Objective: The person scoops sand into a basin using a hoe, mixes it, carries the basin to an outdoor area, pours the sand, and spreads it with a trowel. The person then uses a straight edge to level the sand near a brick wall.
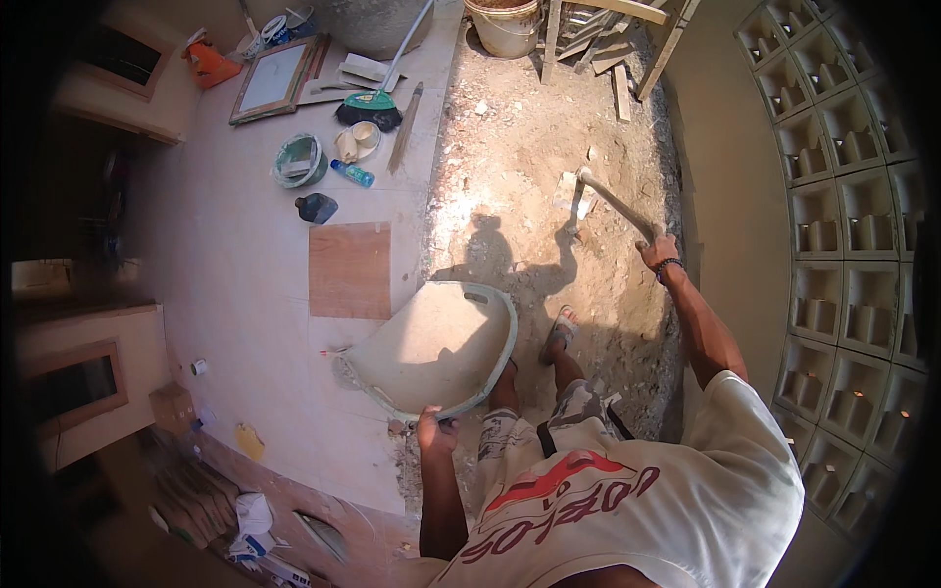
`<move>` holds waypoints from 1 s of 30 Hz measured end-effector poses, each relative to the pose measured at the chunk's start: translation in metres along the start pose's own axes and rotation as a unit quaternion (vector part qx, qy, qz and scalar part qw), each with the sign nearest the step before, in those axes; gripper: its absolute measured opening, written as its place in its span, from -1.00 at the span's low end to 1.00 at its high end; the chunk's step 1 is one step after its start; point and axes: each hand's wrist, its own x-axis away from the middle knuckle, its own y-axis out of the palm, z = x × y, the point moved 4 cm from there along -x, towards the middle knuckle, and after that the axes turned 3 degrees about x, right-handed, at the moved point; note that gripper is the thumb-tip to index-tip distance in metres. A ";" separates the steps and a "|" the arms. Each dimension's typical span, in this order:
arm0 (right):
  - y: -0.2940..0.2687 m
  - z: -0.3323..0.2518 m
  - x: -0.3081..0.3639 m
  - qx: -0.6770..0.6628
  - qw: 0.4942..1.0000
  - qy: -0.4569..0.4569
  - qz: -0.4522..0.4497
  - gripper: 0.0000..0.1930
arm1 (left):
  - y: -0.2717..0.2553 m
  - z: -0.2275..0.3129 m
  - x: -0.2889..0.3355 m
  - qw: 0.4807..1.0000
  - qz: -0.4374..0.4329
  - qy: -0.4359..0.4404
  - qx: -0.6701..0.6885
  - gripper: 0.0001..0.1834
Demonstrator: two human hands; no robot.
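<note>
My right hand [660, 257], with a dark bead bracelet at its wrist, is closed around the end of a long wooden handle. It belongs to a hoe [619, 206] whose flat blade rests on the dirt ahead of me. With my left hand [436, 428] I grip the near rim of a wide, pale green tub [514, 338]. Dust coats the inside of this tub, and sunlight falls across part of it. It sits partly over the tiled floor and partly over the dirt strip, beside my legs. The fingers under its rim are partly hidden.
Rough dirt [529, 147] runs ahead along the right wall of hollow blocks [818, 211]. Left lie a brown board [350, 270], a dark jug [316, 208], a small bucket [300, 160] and a green broom [369, 110]. A large bucket [505, 27] and scrap wood [608, 49] stand beyond.
</note>
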 end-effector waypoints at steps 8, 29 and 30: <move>-0.019 -0.054 -0.003 0.082 0.994 0.011 -0.068 -0.57 | -0.007 0.000 -0.068 0.971 0.001 -0.115 -0.210 -0.78; -0.014 -0.081 0.012 0.150 0.983 0.049 -0.098 -0.43 | 0.062 -0.117 -0.274 0.927 -0.095 -0.214 -0.292 -0.75; -0.014 -0.082 0.011 0.149 0.982 0.053 -0.102 -0.44 | 0.060 -0.117 -0.291 0.924 -0.096 -0.220 -0.299 -0.75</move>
